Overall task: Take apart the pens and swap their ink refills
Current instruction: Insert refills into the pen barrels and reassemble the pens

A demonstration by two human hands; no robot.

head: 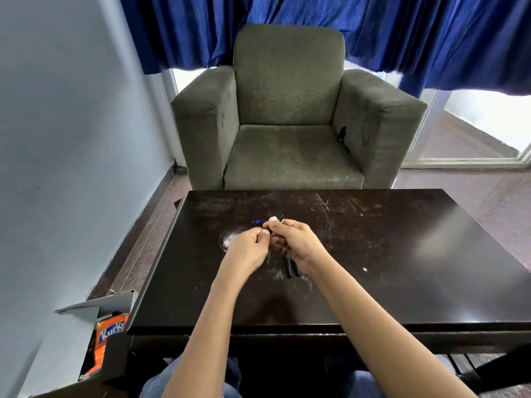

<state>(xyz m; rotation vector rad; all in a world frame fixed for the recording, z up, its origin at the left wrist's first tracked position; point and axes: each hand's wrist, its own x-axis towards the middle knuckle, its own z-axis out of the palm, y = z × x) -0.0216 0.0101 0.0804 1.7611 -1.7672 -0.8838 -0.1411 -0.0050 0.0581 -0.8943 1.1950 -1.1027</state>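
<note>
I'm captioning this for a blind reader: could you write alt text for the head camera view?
Over a scratched dark table, a person's right hand grips black pen barrels while the left hand pinches at their top end. A thin blue refill shows just beyond the hands; a green armchair and blue curtains stand behind.
</note>
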